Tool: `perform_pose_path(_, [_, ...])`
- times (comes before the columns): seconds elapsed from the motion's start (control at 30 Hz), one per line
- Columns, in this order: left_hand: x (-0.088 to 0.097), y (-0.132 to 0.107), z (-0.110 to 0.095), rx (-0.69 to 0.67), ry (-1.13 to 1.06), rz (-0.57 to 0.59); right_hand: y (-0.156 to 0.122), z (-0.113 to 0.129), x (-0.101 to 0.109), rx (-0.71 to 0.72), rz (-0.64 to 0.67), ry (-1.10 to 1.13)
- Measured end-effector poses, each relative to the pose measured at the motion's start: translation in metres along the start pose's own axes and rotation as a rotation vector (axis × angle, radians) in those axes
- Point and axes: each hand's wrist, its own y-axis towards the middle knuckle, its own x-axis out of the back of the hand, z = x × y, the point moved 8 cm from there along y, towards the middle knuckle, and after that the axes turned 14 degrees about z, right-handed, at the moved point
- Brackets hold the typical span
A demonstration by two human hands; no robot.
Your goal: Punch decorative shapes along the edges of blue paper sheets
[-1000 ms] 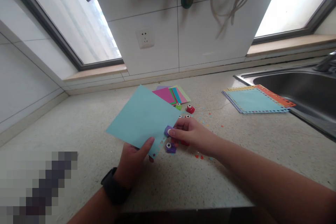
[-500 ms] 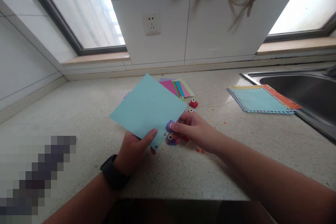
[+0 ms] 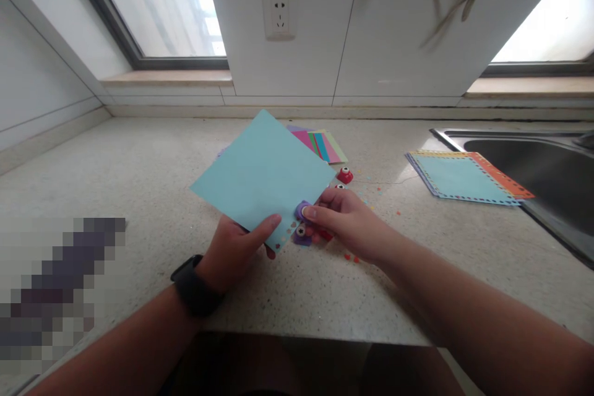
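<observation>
A light blue sheet of paper (image 3: 260, 173) is held tilted above the counter, with several small shapes cut along its lower right edge. My left hand (image 3: 244, 247) grips its near corner, thumb on top and fingers beneath. Between the thumb and fingers of my right hand (image 3: 346, 219) is a purple craft punch (image 3: 302, 209), set on the paper's right edge. Just below it lies another purple punch (image 3: 301, 234) with a star mark on its button. Red punches (image 3: 344, 174) stand beyond my right hand, one partly hidden by it.
Coloured sheets (image 3: 325, 145) lie behind the blue paper. On the right, a stack of edge-punched paper (image 3: 450, 176) overlaps the rim of a steel sink (image 3: 448, 139). Paper bits (image 3: 351, 258) are scattered on the counter (image 3: 153, 173). A wall socket (image 3: 279, 13) is behind.
The camera view has shifted slightly, so the scene sits a little differently. Both hands keep their holds on the paper and the purple punch, which stays at the paper's edge.
</observation>
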Motion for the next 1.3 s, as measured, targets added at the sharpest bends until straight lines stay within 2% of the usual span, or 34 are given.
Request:
perform_pose_path(0.8, [-0.0003, 0.0000, -0.0001, -0.006, -0.027, -0.020, 0.0008, 0.0027, -0.0015, 0.017, -0.012, 0.012])
perform_pose_path(1.3, [-0.0021, -0.0009, -0.0022, 0.009, 0.030, -0.024, 0.0010, 0.0032, -0.0017, 0.026, -0.019, 0.011])
